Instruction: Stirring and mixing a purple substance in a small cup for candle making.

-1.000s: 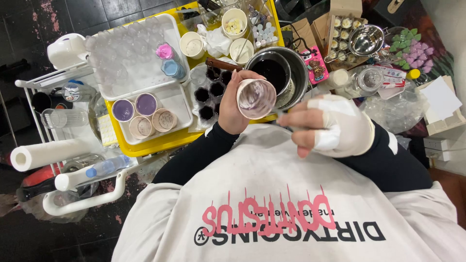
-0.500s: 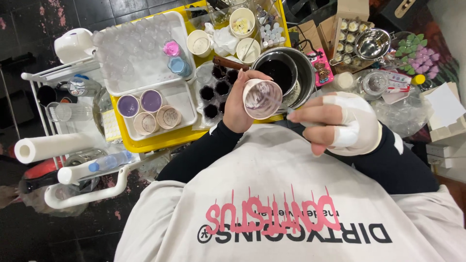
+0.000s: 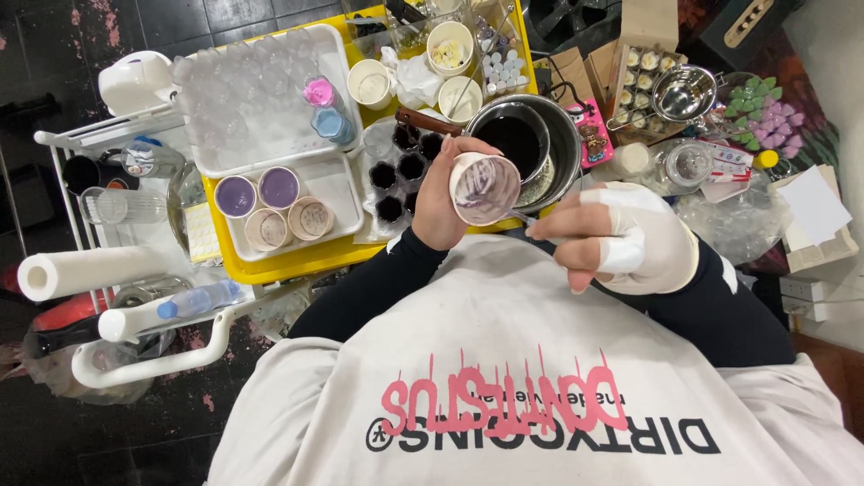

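Above yellow plastic tray (image 3: 297,261): left hand (image 3: 441,202) clasping small purple-smeared paper cup (image 3: 483,187), tilted toward viewer; bandaged right hand (image 3: 621,238), at 3 o'clock, pinching thin stick. Risk: residue dripping onto white sweatshirt (image 3: 540,360) from tilt.

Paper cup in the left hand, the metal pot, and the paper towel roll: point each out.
Paper cup (image 3: 484,187), head view, on its purple-smeared inside.
Metal pot (image 3: 565,144), head view, on its right rim.
Paper towel roll (image 3: 90,270), head view, on its side.
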